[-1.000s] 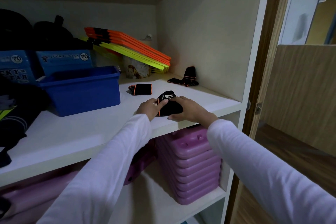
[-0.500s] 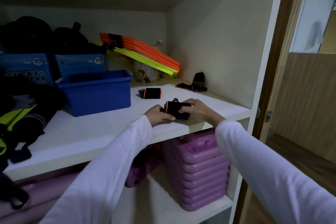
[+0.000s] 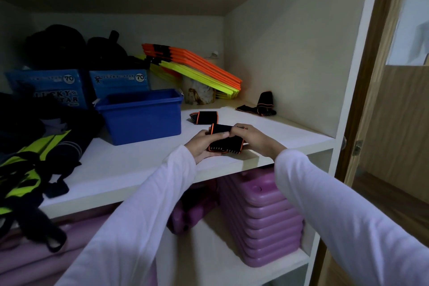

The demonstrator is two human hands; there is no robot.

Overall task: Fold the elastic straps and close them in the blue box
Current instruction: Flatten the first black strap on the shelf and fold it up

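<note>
Both hands hold a black elastic strap with orange edging (image 3: 224,144) near the front edge of the white shelf (image 3: 130,165). My left hand (image 3: 202,144) grips its left end and my right hand (image 3: 253,138) pinches the folded-over top from the right. A folded strap (image 3: 206,117) lies just behind them on the shelf. Another strap (image 3: 261,105) lies loose and unfolded at the back right, against the cabinet wall. The open blue box (image 3: 141,116) stands left of the straps, with no lid on it.
Behind the box are blue "Lucky Star" cartons (image 3: 118,81), black bags and a slanted stack of orange and yellow boards (image 3: 197,68). Dark and neon-yellow clothing (image 3: 25,169) fills the shelf's left. Purple stacked blocks (image 3: 262,220) sit below. A wooden door (image 3: 394,123) stands at right.
My hands have lifted the strap slightly off the shelf and doubled its top over, so it now shows as a longer folded band. The camera has moved closer and a little left.
</note>
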